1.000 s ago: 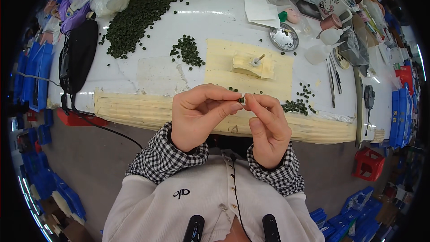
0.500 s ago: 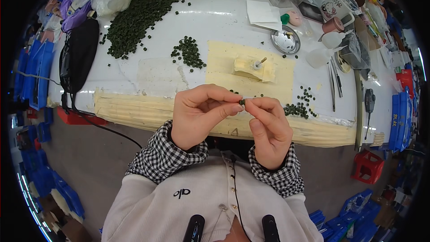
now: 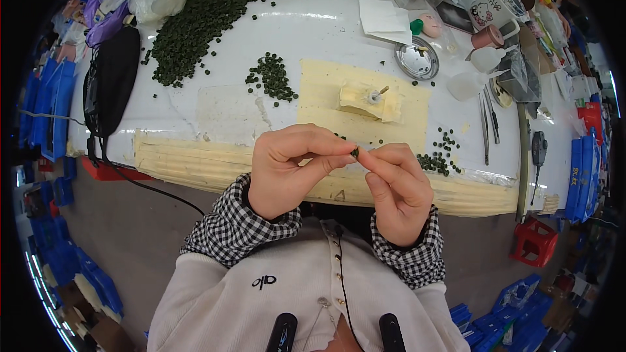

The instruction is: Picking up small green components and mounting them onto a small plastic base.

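Over the table's front edge, my left hand (image 3: 283, 166) pinches a small dark green bead-like piece (image 3: 355, 152) between thumb and index finger. My right hand (image 3: 399, 189) meets it from the other side: its index fingertip touches the piece while the thumb stands apart below. Just beyond both hands, a cream-wrapped block (image 3: 355, 101) with a short upright pin (image 3: 383, 90) rests on a yellow sheet (image 3: 319, 85). Similar dark green pieces form a small group (image 3: 438, 163) right of my right hand and another group (image 3: 272, 77) beyond my left hand.
A large heap of dark green pieces (image 3: 189, 32) spreads at the far left, beside a black pouch (image 3: 120, 78) with a cable. Toward the right are a round metal dish (image 3: 417, 58), white squeeze bottles (image 3: 466, 85), tweezers (image 3: 484, 129) and a mug (image 3: 490, 12). Padding (image 3: 195, 156) covers the front edge.
My right hand has shifted slightly right and down, its index finger still at the piece. The piece appears turned a little in my left hand's pinch, which stays nearly in place.
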Demonstrator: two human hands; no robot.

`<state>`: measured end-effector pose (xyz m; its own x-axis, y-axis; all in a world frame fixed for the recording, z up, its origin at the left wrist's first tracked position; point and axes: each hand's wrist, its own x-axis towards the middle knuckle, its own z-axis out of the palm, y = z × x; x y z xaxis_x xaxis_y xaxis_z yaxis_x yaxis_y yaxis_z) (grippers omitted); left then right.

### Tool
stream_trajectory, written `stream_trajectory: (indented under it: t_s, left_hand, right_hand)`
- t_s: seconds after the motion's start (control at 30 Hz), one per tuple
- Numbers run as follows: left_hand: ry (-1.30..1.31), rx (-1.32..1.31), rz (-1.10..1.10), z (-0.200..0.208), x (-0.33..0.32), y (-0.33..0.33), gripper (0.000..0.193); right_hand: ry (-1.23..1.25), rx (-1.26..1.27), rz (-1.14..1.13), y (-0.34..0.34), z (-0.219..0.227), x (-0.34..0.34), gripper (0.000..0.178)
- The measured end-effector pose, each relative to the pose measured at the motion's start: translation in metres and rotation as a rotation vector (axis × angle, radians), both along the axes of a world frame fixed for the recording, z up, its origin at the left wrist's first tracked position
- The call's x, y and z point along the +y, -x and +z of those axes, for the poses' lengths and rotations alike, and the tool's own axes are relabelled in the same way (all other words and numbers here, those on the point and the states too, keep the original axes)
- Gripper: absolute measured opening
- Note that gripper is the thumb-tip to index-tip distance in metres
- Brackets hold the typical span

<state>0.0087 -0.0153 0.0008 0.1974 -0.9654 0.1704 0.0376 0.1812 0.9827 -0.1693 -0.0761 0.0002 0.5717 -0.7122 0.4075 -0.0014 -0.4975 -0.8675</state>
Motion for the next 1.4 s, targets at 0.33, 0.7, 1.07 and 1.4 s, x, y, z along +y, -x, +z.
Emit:
stream_trajectory:
  t_s: [0.33, 0.7, 1.07, 1.4]
  left_hand:
    - [-0.050, 0.289, -0.009, -0.007, -0.007, 0.003, 0.016]
    - [-0.025, 0.323, -0.017, -0.008, -0.005, -0.002, 0.016]
    - [-0.018, 0.269, -0.028, -0.007, -0.004, -0.006, 0.016]
    - [-0.110, 0.351, 0.012, -0.007, -0.013, -0.007, 0.015]
  right_hand:
    - [-0.024, 0.002, -0.015, -0.005, 0.004, -0.007, 0.033]
    - [-0.006, 0.064, -0.009, -0.009, 0.009, -0.002, 0.035]
    - [0.069, 0.100, 0.004, -0.009, 0.010, -0.004, 0.037]
    - [0.249, 0.217, -0.318, -0.012, 0.019, -0.055, 0.027]
